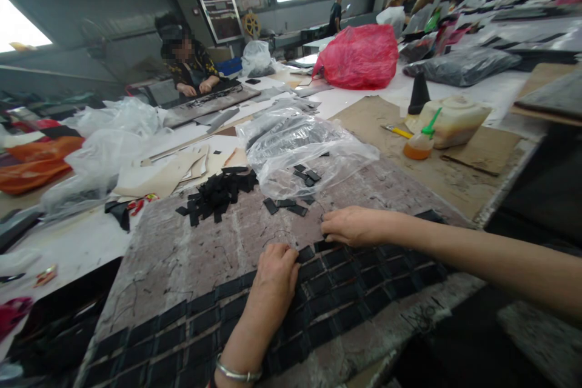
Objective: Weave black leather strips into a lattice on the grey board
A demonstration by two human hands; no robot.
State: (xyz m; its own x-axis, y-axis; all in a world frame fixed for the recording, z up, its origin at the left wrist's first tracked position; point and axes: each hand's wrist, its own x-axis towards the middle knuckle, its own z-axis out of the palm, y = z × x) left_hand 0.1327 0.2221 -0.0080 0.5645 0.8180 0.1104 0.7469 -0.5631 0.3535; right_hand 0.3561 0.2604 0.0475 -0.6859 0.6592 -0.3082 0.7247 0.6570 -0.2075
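Bare left hand [275,276] and right hand [350,225], both curled, at the far edge of flat black rectangles [349,274] in rows on the brown tabletop [157,267], I can't tell if they grip any

Black rectangular pieces [348,273] flat in slanting rows, narrow gaps between, on worn board [245,242].

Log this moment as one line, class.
left hand: on black pieces; right hand: at their far edge; loose black pile: farther back
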